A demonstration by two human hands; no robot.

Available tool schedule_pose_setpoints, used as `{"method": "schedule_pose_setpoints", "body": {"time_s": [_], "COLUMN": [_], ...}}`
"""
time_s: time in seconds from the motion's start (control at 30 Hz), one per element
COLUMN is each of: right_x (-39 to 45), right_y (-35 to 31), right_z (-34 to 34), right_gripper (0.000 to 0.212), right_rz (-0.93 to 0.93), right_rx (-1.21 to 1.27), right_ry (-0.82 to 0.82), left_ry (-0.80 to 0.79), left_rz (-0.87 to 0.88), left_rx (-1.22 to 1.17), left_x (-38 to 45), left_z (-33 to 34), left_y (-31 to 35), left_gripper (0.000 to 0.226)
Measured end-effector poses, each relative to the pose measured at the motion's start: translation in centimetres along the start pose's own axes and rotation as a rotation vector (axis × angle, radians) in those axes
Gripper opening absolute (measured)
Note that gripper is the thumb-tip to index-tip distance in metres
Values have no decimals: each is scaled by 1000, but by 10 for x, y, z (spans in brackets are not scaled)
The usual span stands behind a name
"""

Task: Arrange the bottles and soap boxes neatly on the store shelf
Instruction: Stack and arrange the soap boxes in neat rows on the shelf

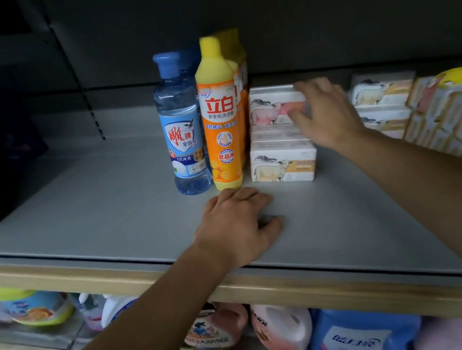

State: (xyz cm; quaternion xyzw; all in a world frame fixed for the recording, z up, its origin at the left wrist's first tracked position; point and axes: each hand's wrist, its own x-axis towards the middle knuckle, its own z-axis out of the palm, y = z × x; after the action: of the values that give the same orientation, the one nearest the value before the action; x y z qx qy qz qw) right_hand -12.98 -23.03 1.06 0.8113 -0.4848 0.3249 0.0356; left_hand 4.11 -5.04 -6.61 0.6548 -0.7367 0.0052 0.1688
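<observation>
Setting: grey store shelf (90, 205) with a tan front lip, dark back panel behind; goods on a lower tier at the bottom of the frame.
Right hand: right hand (324, 115), centre right of frame, fingers spread and relaxed against the right end of the upper rear soap box (274, 105); blurred, so a firm grip cannot be confirmed.
Left hand: left hand (237, 224), lower centre, palm down on the bare shelf, fingers loosely bent, holding nothing, just in front of the bottles.
Soap boxes under the hand: upper rear soap box lies flat, long axis left to right, printed face toward the camera; it sits on further boxes behind the front soap box (283, 165), which lies the same way, near the shelf front.
Bottles: orange bottle (222, 127) with yellow cap stands upright, long axis vertical, label forward, touching the box stack's left side; more yellow-capped bottles in file behind it. Blue bottle (183, 134) upright just left of it, label forward.
Right of frame: further soap boxes (381, 91) stacked flat; wrapped multipacks (459, 110) at the far right edge, tilted.
Left edge: blurred package, unidentifiable.
</observation>
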Motion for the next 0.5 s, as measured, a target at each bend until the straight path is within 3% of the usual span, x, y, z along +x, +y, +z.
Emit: {"method": "schedule_pose_setpoints", "body": {"time_s": [0.27, 0.5], "right_x": [-118, -167], "right_y": [48, 91], "right_z": [-45, -70], "right_gripper": [56, 57], "right_rz": [122, 233], "right_rx": [-66, -153], "right_ry": [-226, -412], "left_ry": [26, 104], "left_rz": [20, 88], "left_rx": [-37, -307], "left_x": [-4, 12], "left_z": [-9, -17], "left_y": [8, 53], "left_gripper": [46, 37]}}
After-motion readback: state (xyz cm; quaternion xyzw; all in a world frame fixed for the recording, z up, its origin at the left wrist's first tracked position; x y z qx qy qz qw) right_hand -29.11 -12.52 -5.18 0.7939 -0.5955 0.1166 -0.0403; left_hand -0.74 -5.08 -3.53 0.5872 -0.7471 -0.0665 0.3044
